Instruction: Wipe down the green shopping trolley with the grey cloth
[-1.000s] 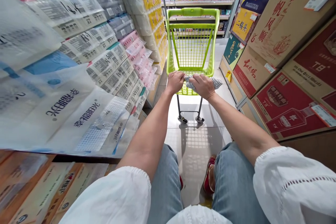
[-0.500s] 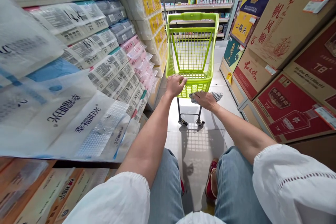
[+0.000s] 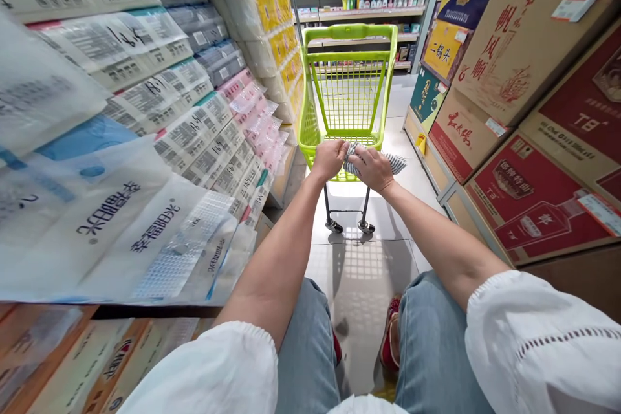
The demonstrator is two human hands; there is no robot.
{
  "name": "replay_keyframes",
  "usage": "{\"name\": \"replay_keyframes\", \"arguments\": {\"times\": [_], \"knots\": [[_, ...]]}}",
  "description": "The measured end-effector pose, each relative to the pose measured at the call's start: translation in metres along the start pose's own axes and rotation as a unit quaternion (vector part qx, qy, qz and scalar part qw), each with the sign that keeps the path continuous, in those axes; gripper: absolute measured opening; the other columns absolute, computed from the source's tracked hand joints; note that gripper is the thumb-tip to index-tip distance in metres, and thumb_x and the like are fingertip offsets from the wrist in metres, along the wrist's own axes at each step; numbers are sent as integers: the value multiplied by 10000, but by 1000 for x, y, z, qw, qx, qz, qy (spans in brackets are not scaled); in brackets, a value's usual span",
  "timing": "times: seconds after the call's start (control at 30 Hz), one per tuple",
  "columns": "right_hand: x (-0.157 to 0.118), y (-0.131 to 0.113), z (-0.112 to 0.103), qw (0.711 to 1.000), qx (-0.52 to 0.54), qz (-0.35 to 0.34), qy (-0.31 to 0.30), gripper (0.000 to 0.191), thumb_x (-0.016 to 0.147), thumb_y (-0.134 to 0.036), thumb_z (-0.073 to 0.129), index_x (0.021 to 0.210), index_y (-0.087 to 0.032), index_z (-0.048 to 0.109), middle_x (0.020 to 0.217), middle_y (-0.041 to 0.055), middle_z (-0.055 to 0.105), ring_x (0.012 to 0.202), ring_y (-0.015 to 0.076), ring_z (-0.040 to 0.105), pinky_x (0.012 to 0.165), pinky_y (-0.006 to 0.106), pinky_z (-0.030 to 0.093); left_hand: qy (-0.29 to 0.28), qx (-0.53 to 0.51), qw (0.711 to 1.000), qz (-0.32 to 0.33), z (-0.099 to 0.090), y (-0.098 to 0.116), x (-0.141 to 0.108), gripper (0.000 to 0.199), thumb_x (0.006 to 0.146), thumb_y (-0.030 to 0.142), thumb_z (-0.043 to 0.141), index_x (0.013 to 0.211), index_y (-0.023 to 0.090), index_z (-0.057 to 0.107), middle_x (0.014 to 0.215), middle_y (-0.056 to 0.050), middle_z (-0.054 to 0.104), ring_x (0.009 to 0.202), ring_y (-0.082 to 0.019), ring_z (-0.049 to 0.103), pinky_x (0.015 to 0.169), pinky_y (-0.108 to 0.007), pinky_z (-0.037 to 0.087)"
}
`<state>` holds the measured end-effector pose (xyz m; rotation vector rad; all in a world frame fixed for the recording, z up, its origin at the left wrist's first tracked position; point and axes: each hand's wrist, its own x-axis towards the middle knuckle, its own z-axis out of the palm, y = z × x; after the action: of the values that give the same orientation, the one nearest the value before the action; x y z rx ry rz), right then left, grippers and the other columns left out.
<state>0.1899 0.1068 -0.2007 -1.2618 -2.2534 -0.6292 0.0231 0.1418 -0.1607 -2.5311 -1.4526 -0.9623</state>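
A small grey-and-white striped cloth (image 3: 396,163) is bunched between my two hands, in front of the cart's basket. My right hand (image 3: 372,167) is closed over its middle, and one end sticks out to the right. My left hand (image 3: 330,158) has its fingers curled in and pinches the cloth's left edge; its fingertips are partly hidden. Just beyond both hands stands a lime-green plastic shopping cart (image 3: 349,59) on dark legs with casters. The mesh of its basket shows, with no goods visible inside.
Wrapped paper packs (image 3: 160,87) with handwritten prices are stacked at the left, beside yellow-and-white bundles (image 3: 272,16). Printed cartons (image 3: 519,45) line the right side on a low ledge. Shelves of small bottles and boxes (image 3: 373,11) cross the far end. Tiled floor (image 3: 361,278) runs between.
My left hand has come right and closed on the striped cloth's edge, meeting my right hand. The right hand has shifted slightly left with the cloth. The view has turned slightly right.
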Motion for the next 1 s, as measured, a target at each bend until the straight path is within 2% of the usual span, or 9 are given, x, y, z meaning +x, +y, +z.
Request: {"name": "replay_keyframes", "arguments": {"times": [0.17, 0.3, 0.43, 0.57, 0.67, 0.8, 1.0], "knots": [[-20, -8, 27, 999, -1, -25, -34, 339, 957, -247, 347, 1172, -265, 608, 1228, 66, 573, 971, 209, 480, 759, 331, 350, -13, -18, 1000, 19, -1, -1, -1, 359, 946, 386, 352, 764, 207, 605, 781, -53, 652, 742, -183, 558, 675, -319, 354], [-32, -9, 30, 994, 4, -81, -75, 325, 953, -226, 360, 1148, -236, 619, 1128, 80, 618, 947, 212, 478, 742, 331, 348, -18, -31, 999, 15, -1, 0, -2, 362, 952, 373, 347, 791, 202, 623, 819, -58, 655, 790, -189, 558, 712, -324, 348], [-22, -4, 15, 993, 11, -88, -75, 294, 941, -235, 380, 1093, -212, 631, 1084, 86, 615, 924, 205, 472, 723, 315, 340, -16, -21, 1000, 8, 1, 1, -3, 366, 951, 354, 354, 746, 197, 613, 819, -63, 654, 791, -192, 550, 713, -332, 336], [4, 4, -12, 998, 17, -57, 0, 298, 931, -282, 397, 1132, -205, 602, 1178, 92, 563, 989, 220, 453, 788, 325, 348, -4, -4, 1000, 13, 3, -1, -3, 303, 924, 293, 403, 702, 196, 586, 801, -60, 647, 781, -190, 545, 697, -331, 325], [11, 7, -20, 999, 21, -29, 31, 294, 915, -296, 429, 1139, -206, 596, 1223, 93, 533, 1038, 237, 437, 830, 340, 352, -3, -5, 1000, 14, 2, -3, -4, 267, 904, 248, 422, 698, 197, 583, 793, -55, 643, 780, -190, 542, 693, -329, 323], [-1, 3, -3, 999, 24, -9, 19, 294, 905, -264, 435, 1145, -239, 603, 1226, 78, 532, 1030, 234, 444, 824, 343, 362, -8, -22, 1000, 12, -1, -2, -5, 318, 927, 288, 400, 682, 196, 581, 781, -48, 637, 762, -182, 533, 694, -327, 326], [-25, -6, 30, 999, 5, -28, -35, 305, 945, -291, 368, 1110, -267, 624, 1219, 62, 556, 986, 228, 469, 786, 350, 363, -8, -29, 999, 12, -1, -4, -4, 346, 943, 331, 380, 716, 195, 602, 790, -48, 635, 769, -179, 532, 718, -325, 335]]}}
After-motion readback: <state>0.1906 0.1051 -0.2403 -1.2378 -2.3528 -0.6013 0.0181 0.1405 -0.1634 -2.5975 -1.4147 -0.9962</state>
